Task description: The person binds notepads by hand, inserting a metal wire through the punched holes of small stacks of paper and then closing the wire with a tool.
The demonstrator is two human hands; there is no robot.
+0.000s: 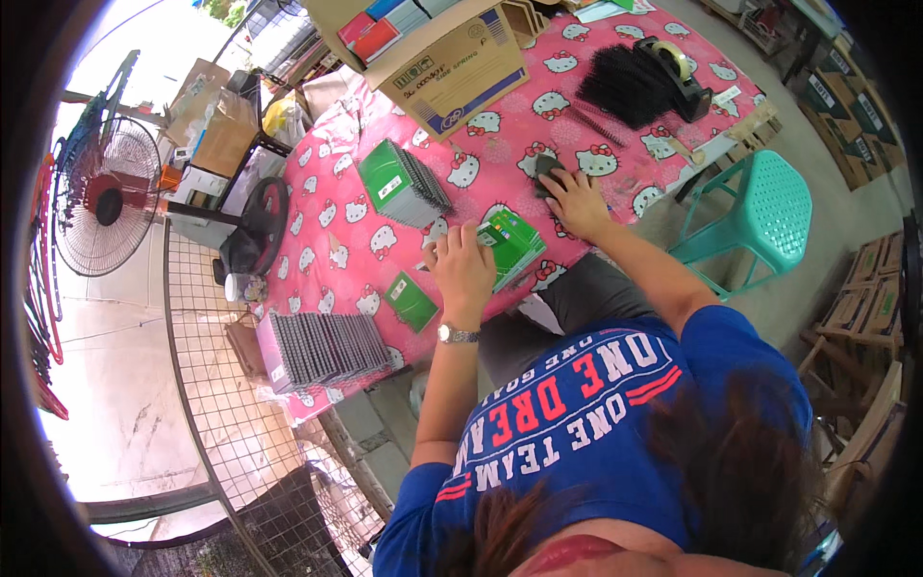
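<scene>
My left hand (461, 267) presses down on a small stack of green notebooks (515, 244) near the table's front edge. My right hand (577, 200) lies flat on the pink patterned tablecloth (336, 240), its fingers on a small dark object (548, 170). A single green notebook (411, 301) lies just left of my left hand. A taller stack of green spiral notebooks (404, 183) stands further back. A wristwatch sits on my left wrist.
A row of spiral-bound notebooks (327, 348) stands at the table's left corner. An open cardboard box (452, 58), a pile of black binding combs (625, 85) and a tape dispenser (678, 67) lie further back. A teal plastic stool (760, 216) stands right; a floor fan (106, 197) stands left.
</scene>
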